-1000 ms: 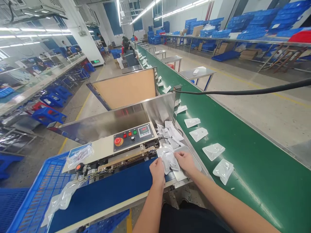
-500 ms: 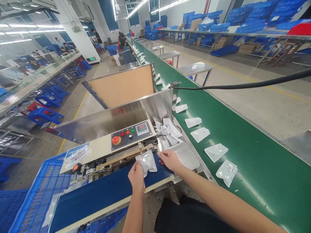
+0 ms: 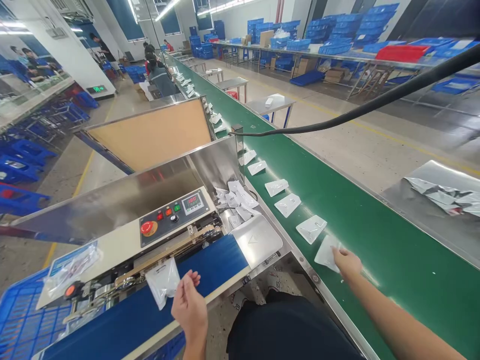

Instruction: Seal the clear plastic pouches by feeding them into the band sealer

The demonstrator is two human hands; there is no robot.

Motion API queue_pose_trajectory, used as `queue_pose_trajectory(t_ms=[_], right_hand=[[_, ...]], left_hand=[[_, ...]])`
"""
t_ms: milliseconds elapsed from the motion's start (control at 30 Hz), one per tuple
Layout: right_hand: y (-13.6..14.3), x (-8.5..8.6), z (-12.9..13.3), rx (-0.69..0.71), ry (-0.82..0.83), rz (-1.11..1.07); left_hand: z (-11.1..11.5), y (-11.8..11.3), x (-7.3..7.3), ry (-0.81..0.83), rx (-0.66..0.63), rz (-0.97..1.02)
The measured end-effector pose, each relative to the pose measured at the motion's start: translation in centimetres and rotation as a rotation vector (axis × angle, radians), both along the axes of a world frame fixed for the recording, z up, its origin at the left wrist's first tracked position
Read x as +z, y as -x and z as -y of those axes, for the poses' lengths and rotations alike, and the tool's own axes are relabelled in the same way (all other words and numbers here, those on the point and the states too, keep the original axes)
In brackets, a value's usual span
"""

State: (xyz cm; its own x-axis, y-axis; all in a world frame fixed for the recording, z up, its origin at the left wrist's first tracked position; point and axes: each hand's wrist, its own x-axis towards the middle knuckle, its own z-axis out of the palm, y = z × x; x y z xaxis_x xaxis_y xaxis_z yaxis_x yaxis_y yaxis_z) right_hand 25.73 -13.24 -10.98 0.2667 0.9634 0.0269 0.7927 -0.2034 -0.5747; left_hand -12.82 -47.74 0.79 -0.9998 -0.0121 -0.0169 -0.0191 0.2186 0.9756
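- The near pouch (image 3: 326, 252) lay on the green belt (image 3: 382, 225), just left of the right hand (image 3: 347, 262), whose fingertips overlapped its right-hand edge.
- Whether those fingers were pinching the near pouch or only resting on it, I could not tell.
- Its long axis was hard to read, since the fingers hid part of that edge; the next pouch (image 3: 311, 229) lay slantwise just beyond it, farther up the belt.
- The left hand (image 3: 190, 302) was well apart from the near pouch, off to its left beside the blue belt (image 3: 221, 260), so the right hand was clearly the nearer.
- The left hand's fingers were loosely curled, with nothing seen in them.
- Just left of that hand, a second pouch (image 3: 164, 282) had its upper edge at the machine (image 3: 120, 245) and its lower part over the blue belt; whether hand and pouch touched was unclear.
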Motion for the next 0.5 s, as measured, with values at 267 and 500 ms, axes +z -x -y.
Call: queue_pose_trajectory(t_ms=[267, 500], right_hand=[[10.9, 11.9, 5.7, 0.416, -0.116, -0.358], [19.0, 15.9, 11.8, 0.880, 0.243, -0.856]], left_hand=[[-10.2, -6.9, 2.3, 0.088, -0.832, -0.217], [-12.7, -7.6, 3.1, 0.019, -0.705, -0.006]])
